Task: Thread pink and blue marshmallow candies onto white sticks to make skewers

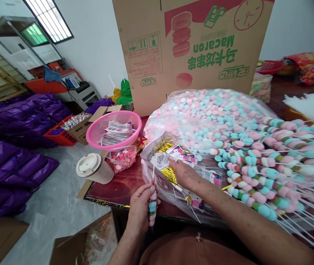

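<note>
My left hand is closed around a marshmallow skewer with pink, blue and green pieces, its white stick pointing up. A small bit of red and yellow shows where the stick leaves the marshmallows. Above and to the right, my right hand reaches into an open tray lined with clear plastic. Its fingertips are drawn together at a printed card; whether they grip it is hidden. Gold twist ties and more printed cards lie around those fingers.
Many marshmallow skewers are piled on the right, before a big bag of marshmallows. A large carton stands behind. To the left are a pink basket of printed packets, a lidded cup and a bag of pink pieces.
</note>
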Demonstrator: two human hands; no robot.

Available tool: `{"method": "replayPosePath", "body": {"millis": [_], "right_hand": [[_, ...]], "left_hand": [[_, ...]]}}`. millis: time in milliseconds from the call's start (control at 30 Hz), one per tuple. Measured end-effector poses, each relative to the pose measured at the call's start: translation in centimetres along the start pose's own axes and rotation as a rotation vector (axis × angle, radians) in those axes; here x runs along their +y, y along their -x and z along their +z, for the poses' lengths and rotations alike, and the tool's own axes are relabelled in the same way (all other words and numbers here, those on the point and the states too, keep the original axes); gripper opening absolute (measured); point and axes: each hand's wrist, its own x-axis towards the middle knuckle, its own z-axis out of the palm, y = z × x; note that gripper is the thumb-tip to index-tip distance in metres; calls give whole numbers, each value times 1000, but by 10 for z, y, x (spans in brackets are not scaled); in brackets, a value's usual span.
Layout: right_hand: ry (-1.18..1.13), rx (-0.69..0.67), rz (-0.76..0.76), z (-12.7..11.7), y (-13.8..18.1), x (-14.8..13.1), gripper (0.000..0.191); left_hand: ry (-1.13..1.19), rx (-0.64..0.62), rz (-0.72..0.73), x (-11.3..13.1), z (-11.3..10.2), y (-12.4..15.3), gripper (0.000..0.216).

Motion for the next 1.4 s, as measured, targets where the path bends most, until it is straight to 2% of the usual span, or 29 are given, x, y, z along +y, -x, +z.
{"method": "replayPosePath", "body": {"millis": [133, 233, 367, 600, 767, 867, 967, 1033, 1133, 1200, 1267, 1333, 1400], "right_hand": [[28, -2, -126, -2, 1, 6, 31], [49, -1, -154, -10, 0, 13, 30], [58, 27, -98, -16, 4, 15, 27], [7, -26, 42, 1, 4, 6, 20], [-105, 52, 39, -27, 15, 22, 17], [-311, 81, -44, -39, 36, 23, 17], [-612, 142, -114, -30, 56, 11, 12], [-771, 210, -81, -18, 64, 4, 11], [-976, 230, 27, -6, 71, 5, 13], [-1037, 291, 92, -7, 77, 12, 13], [-1085, 418, 102, -15, 85, 20, 14], [-1122, 499, 47, -24, 92, 23, 24], [-1113, 481, -11, -29, 95, 21, 30]], "left_hand": [[2, -7, -9, -1, 3, 4, 35], [2, -25, -16, -1, 7, 6, 35], [15, -16, -25, 0, 11, 5, 37], [3, -30, -1, 1, 11, 4, 37], [2, -50, -5, 3, 10, 7, 38], [28, -123, -29, 5, 23, 8, 41], [71, -239, -30, 6, 44, 8, 42], [121, -257, -19, 5, 58, 7, 38], [200, -223, -19, 4, 72, 4, 33], [204, -224, -16, 3, 77, 3, 31], [169, -240, -4, 2, 79, 2, 30], [118, -249, 1, 1, 82, 3, 28], [58, -253, -6, 0, 85, 6, 24]]}}
